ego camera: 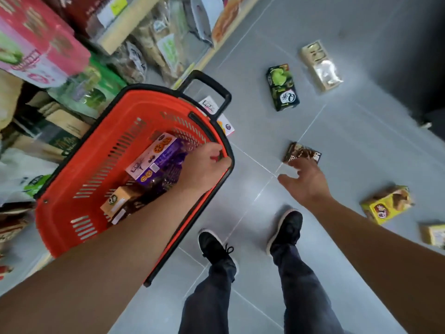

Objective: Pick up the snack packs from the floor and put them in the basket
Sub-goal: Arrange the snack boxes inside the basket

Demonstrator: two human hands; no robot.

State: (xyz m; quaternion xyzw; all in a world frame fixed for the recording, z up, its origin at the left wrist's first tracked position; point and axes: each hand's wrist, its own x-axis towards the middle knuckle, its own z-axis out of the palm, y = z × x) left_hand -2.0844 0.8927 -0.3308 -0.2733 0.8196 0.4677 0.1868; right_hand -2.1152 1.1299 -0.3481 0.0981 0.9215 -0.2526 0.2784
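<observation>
Left hand (204,165) at frame centre, fingers curled round the black rim of the orange basket (72,206), gripping it. Inside the basket: a purple cookie box (156,157) and a tan box (120,201).

Right hand (305,182) right of centre, above the grey tiled floor (361,141), fingers spread and loosely bent, holding nothing; fingertips just at the near edge of a brown snack pack (303,153), contact not clear.

Other packs on the floor:
- green box (283,86), upper centre-right
- pale clear-wrapped pack (321,65), beside it
- white box (216,112), partly behind the basket handle
- yellow pack (387,204), right edge
- another yellowish pack (433,233), cut off at the right edge

Stocked shelves (72,56) fill the upper left. Black shoes (216,247) below centre.
</observation>
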